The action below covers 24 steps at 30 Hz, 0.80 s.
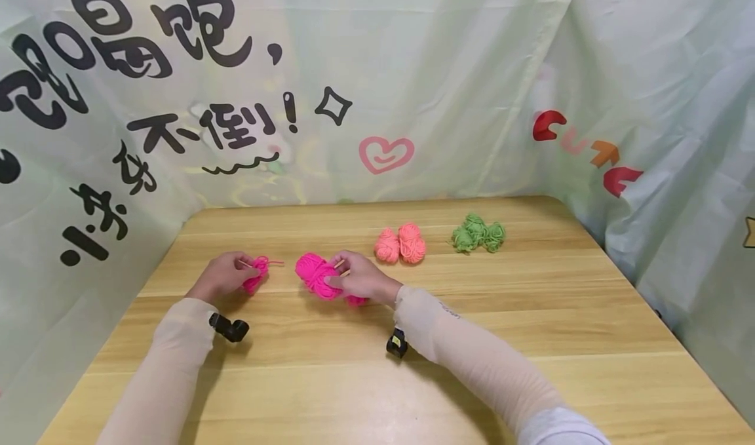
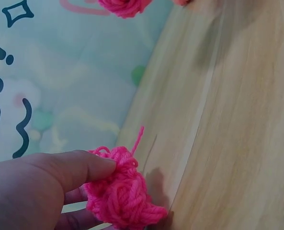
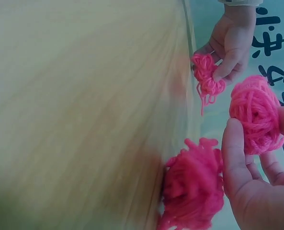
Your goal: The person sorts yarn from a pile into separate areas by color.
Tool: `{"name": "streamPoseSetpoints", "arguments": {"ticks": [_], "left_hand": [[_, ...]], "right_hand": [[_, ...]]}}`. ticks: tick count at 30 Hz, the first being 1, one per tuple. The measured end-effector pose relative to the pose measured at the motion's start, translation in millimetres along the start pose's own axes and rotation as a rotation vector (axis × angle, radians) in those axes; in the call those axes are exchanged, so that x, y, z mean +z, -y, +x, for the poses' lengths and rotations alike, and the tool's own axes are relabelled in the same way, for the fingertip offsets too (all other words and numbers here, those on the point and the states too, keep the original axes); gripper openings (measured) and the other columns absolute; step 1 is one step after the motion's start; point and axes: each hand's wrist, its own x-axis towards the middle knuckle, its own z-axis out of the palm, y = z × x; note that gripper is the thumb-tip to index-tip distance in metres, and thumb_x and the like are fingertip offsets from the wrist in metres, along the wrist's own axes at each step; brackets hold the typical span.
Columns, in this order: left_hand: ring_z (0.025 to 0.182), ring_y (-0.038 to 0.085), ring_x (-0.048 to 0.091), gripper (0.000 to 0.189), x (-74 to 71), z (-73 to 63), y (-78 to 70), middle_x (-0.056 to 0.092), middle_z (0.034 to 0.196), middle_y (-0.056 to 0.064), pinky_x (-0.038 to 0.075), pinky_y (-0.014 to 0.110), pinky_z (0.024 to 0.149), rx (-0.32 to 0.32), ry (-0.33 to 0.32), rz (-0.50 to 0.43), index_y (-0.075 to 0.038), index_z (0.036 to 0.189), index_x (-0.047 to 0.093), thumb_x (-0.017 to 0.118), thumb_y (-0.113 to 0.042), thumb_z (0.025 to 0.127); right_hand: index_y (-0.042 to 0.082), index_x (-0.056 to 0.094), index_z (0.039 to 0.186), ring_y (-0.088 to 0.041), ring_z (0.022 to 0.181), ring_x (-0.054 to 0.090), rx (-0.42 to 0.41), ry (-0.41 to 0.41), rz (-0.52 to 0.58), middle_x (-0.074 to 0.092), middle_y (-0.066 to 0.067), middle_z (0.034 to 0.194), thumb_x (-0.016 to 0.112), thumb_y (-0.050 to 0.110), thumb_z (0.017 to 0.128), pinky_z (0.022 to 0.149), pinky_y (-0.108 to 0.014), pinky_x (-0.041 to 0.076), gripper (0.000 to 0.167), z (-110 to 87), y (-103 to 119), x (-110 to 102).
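My left hand [image 1: 223, 277] pinches a small, loosely wound bundle of hot-pink yarn [image 1: 256, 276] on the left part of the table. In the left wrist view, the thumb presses on that bundle, and a short loose strand sticks out. To the right, my right hand [image 1: 367, 280] grips a larger hot-pink yarn ball [image 1: 314, 274] between thumb and fingers. Another pink yarn ball [image 1: 356, 300] lies beneath the right hand, partly hidden by it. The right wrist view shows the held ball [image 3: 255, 115] apart from the lower pink one [image 3: 193, 187].
Two coral yarn balls [image 1: 411, 243] sit side by side beyond my right hand. A cluster of green yarn balls [image 1: 476, 234] lies farther right. The wooden table [image 1: 531, 301] meets a printed cloth backdrop [image 1: 460, 104] at its back and sides.
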Motion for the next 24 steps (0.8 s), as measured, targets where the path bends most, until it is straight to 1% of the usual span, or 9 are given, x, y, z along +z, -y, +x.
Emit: {"name": "streamPoseSetpoints", "arguments": {"ticks": [2,7,8,13,20,24], "left_hand": [[0.084,0.026,0.061,0.038,-1.2,0.5,-0.1,0.062,0.108,0.023,0.051,0.033,0.071,-0.001,0.003,-0.001,0.002,0.114,0.06,0.063,-0.03,0.094],[0.089,0.028,0.06,0.039,-3.1,5.0,1.7,0.063,0.107,0.023,0.052,0.031,0.07,0.005,0.005,0.003,0.003,0.113,0.059,0.063,-0.03,0.094],[0.09,0.029,0.06,0.038,-3.3,6.1,2.1,0.063,0.108,0.023,0.053,0.031,0.071,0.003,0.007,-0.005,0.003,0.113,0.059,0.063,-0.03,0.094],[0.095,0.033,0.06,0.041,-5.2,9.3,2.1,0.062,0.11,0.026,0.053,0.035,0.073,-0.004,0.0,0.015,0.003,0.114,0.059,0.064,-0.031,0.093],[0.099,0.038,0.058,0.04,-6.7,10.2,-0.9,0.061,0.111,0.027,0.05,0.044,0.081,-0.019,-0.049,0.079,0.004,0.11,0.06,0.064,-0.031,0.092],[0.1,0.038,0.057,0.04,-6.9,11.2,-2.0,0.061,0.111,0.028,0.049,0.046,0.082,-0.032,-0.07,0.097,0.005,0.11,0.059,0.064,-0.03,0.092]], "right_hand": [[0.0,0.055,0.113,-0.022,0.076,0.062,-0.002,-0.004,0.009,0.057,-0.014,0.098,0.066,0.0,0.09,0.073,-0.044,0.057,0.025,1.3,0.5,1.8],[0.002,0.055,0.113,-0.02,0.076,0.062,0.013,-0.023,-0.02,0.058,-0.012,0.099,0.066,0.004,0.091,0.07,-0.041,0.057,0.025,4.5,0.2,4.3],[0.003,0.056,0.113,-0.02,0.076,0.062,0.019,-0.025,-0.023,0.058,-0.011,0.099,0.066,0.005,0.091,0.07,-0.042,0.057,0.025,5.1,0.2,4.6],[0.005,0.056,0.112,-0.021,0.075,0.063,0.046,-0.029,-0.002,0.058,-0.011,0.1,0.066,0.006,0.091,0.07,-0.044,0.057,0.024,7.7,0.8,5.9],[0.004,0.055,0.111,-0.02,0.075,0.062,0.054,-0.054,-0.002,0.058,-0.011,0.099,0.067,0.007,0.091,0.07,-0.042,0.057,0.023,12.4,4.3,9.2],[0.003,0.055,0.11,-0.02,0.076,0.062,0.05,-0.057,0.005,0.057,-0.012,0.098,0.067,0.005,0.09,0.072,-0.041,0.057,0.024,16.3,4.1,10.0]]}}
